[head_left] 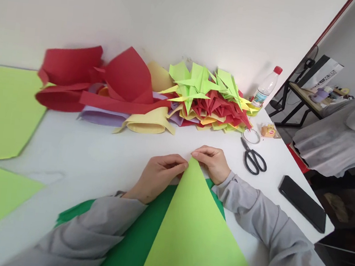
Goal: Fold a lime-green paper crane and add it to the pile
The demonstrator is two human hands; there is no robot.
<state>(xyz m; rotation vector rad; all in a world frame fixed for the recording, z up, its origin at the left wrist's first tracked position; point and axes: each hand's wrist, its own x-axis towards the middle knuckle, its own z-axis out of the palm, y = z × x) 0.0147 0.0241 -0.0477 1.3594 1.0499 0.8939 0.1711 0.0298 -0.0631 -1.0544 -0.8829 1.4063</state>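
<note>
A light green paper sheet (194, 233) lies folded in front of me, its pointed tip toward the wall, on top of a dark green sheet (139, 239). My left hand (156, 175) pinches the left side of that tip with curled fingers. My right hand (214, 163) pinches the tip from the right. Both hands meet at the point, on the white table (98, 154). Grey sleeves cover both my arms.
A heap of folded paper cranes (210, 98) and curled red, yellow and purple sheets (118, 88) lines the wall. Scissors (253, 158), a tape ring (251, 136), a water bottle (266, 88) and a black phone (302, 202) lie right. Light green sheets (3, 113) lie left.
</note>
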